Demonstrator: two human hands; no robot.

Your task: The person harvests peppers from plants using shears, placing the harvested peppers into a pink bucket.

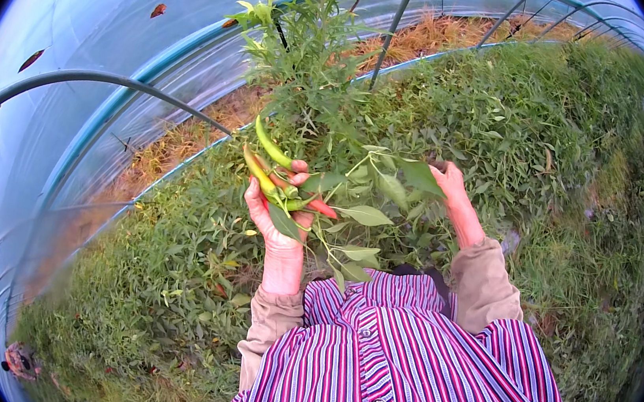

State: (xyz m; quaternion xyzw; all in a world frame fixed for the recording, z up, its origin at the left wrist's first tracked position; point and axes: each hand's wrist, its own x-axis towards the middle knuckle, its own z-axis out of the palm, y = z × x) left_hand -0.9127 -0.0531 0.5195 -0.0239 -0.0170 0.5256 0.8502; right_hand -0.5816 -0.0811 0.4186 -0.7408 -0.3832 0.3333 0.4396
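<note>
My left hand (279,214) grips a bunch of long chili peppers (272,165), green, yellowish and one red, their tips pointing up and left. A tall pepper plant (314,57) rises straight ahead, its leafy branches hanging between my hands. My right hand (451,185) reaches into the foliage on the right side of the plant; its fingertips are partly hidden behind leaves, and I cannot tell whether it holds anything. A striped purple, red and white apron (398,368) covers my front at the bottom.
Dense green weeds (550,148) cover the ground all round. A clear plastic greenhouse wall (72,93) with curved metal hoops (89,79) runs along the left. Dry brown straw (186,138) lies at its base.
</note>
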